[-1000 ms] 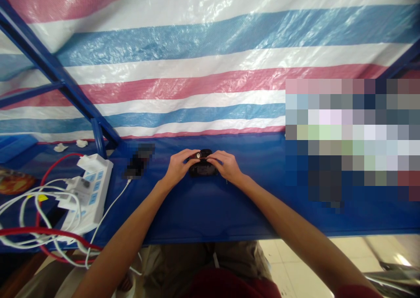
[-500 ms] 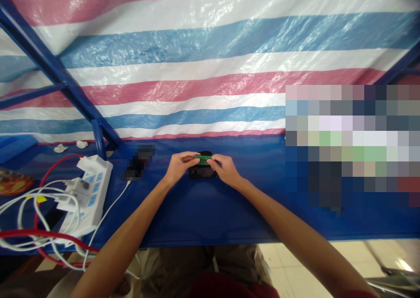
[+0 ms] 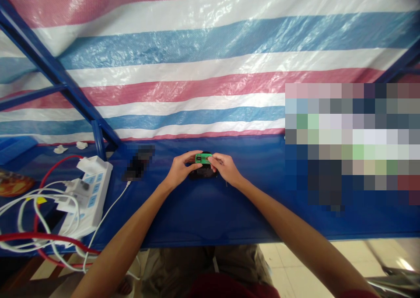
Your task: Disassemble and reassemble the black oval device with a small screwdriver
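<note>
A small green circuit board (image 3: 203, 158) with dark parts on its face is held up between my two hands. My left hand (image 3: 180, 169) pinches its left end between thumb and fingers. At the right end my right hand (image 3: 225, 167) has its fingers closed on the board. Directly beneath is a black plastic housing (image 3: 202, 173) on the blue table, partly covered by the board and my fingers. A thin pin-like thing shows below my right hand; I cannot make out what it is.
On the left stands a white power strip (image 3: 95, 197) with plugs and tangled white and red cables. A dark phone (image 3: 139, 163) on a white cable (image 3: 111, 208) lies nearer. Striped sheeting (image 3: 197, 83) hangs behind the blue table (image 3: 210, 219). The right side is pixelated.
The green board has tilted so that its face with the dark parts now shows. My left thumb has shifted toward the lower edge; both hands stay over the black housing.
</note>
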The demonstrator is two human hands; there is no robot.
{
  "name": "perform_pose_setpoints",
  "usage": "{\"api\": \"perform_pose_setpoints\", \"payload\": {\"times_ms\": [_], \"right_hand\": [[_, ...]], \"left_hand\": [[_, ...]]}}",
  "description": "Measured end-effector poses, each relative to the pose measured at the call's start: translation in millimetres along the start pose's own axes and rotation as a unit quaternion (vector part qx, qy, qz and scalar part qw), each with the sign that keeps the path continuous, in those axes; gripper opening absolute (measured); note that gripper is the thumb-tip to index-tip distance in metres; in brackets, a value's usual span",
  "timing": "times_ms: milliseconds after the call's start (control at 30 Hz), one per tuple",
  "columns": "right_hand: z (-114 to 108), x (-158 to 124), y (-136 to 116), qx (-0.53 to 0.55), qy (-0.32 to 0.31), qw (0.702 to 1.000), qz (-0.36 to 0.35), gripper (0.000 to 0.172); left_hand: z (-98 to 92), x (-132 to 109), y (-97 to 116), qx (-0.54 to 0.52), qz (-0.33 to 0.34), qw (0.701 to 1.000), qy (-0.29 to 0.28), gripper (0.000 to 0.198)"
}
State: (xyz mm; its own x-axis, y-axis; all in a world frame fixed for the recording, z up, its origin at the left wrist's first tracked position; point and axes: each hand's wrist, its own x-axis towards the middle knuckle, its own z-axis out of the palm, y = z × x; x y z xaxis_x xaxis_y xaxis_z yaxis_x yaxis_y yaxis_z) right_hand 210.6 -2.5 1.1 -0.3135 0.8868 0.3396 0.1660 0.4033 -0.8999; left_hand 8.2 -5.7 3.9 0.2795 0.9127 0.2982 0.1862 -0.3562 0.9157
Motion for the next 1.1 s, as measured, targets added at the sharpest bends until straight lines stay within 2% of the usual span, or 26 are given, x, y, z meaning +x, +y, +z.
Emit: {"api": "perform_pose_setpoints", "payload": {"times_ms": [33,133,200,400,700,833,1100], "right_hand": [[0,0,1,-0.005,0.012,1.0,-0.019,0.034],[1,-2,4,-0.066,0.036,0.992,-0.1,0.045],[1,-2,4,-0.119,0.036,0.982,-0.145,0.041],[-1,-3,2,-0.168,0.057,0.965,-0.193,0.033],[0,-4,3,-0.167,0.077,0.966,-0.182,0.027],[-1,-3,1,-0.172,0.069,0.967,-0.176,0.025],[-3,-2,2,-0.135,0.048,0.985,-0.092,0.031]], "left_hand": [[-0.3,0,-1,0.004,0.003,1.0,0.006,0.05],[-1.4,1,-3,0.005,0.009,1.0,0.012,0.049],[-1.7,1,-4,0.005,0.012,1.0,0.015,0.048],[-2.2,0,-5,0.05,0.026,0.998,0.014,0.048],[-1.3,-4,6,0.19,0.094,0.977,0.035,0.038],[-2.6,-4,9,0.236,0.119,0.964,0.015,0.034],[-9.3,-1,11,0.181,0.116,0.976,-0.033,0.031]]}}
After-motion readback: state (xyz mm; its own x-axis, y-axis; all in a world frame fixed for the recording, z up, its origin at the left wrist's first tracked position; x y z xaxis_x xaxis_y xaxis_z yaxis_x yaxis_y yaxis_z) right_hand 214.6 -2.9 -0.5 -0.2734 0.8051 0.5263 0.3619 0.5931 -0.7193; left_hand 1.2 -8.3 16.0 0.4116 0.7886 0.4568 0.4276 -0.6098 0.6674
